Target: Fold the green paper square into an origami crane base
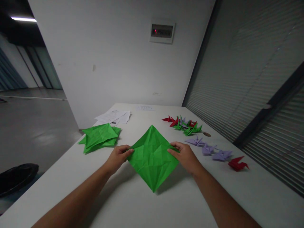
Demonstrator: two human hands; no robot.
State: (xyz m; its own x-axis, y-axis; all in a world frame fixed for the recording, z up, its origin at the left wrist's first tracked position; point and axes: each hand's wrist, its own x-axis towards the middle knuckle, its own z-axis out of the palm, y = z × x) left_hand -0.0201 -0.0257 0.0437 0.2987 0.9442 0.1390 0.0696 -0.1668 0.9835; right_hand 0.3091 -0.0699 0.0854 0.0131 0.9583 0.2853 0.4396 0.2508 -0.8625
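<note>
A creased green sheet of origami paper (153, 155) is spread in a diamond over the white table, one corner pointing toward me. My left hand (120, 155) pinches its left corner between thumb and fingers. At the opposite corner, my right hand (184, 155) grips the paper the same way, thumb on top. Fold lines cross the sheet's whole face. Left of my left hand lies a loose stack of creased green paper sheets (99, 136). Beyond my right hand are purple paper cranes (208, 149) and a red paper crane (238, 163).
Red, green and purple cranes (184, 125) cluster farther back on the table (142, 212), near a round cable hole (206, 134). Printed papers (114, 116) lie at the back left. Blinds (237, 79) flank the right edge; a black-lined bin (17, 179) stands at left.
</note>
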